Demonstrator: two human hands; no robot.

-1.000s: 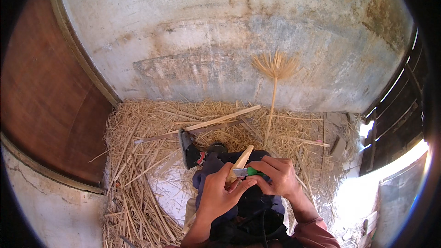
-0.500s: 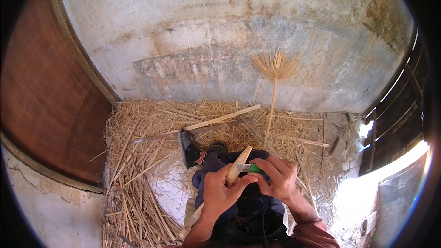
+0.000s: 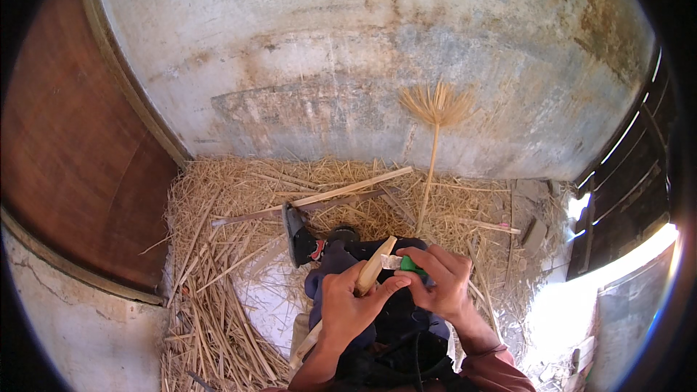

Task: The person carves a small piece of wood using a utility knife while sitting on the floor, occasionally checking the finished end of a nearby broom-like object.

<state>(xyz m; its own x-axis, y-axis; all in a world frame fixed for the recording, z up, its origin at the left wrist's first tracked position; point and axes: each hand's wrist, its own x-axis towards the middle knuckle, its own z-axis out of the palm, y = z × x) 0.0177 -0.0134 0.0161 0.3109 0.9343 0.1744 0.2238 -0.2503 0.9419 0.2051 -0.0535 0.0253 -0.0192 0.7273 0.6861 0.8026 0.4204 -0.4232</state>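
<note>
Wooden piece: a pale, tapered piece of wood (image 3: 373,270) is in the left hand, above the person's lap, its narrower end tilted up and to the right.
Left hand: the left hand (image 3: 347,306) has its grip closed around the lower part of that wood, with the thumb reaching toward the right hand.
Knife: a knife (image 3: 390,262) with a short, light metal blade and a green handle points left, its blade at the right edge of the wood; whether the two touch cannot be told.
Right hand: the right hand (image 3: 443,284) has its grip closed around the green handle, just beside the left thumb.
Wood by the forearm: a pale length (image 3: 306,345) shows along the left forearm; whether it belongs to the held piece cannot be told.
Legs: dark trousers (image 3: 317,287) lie beneath the hands, and a dark shoe (image 3: 296,238) with a red mark is beyond them, to the left.
Floor: straw and shavings (image 3: 465,207) cover much of it, with a heap of thin strips (image 3: 225,334) at the left and a long pale stick (image 3: 356,186) lying aslant past the shoe.
Wall: a straw-coloured broom (image 3: 435,107) leans, bristles up, against the stained wall (image 3: 312,51).
Left side: a brown panel (image 3: 80,138) stands in a frame.
</note>
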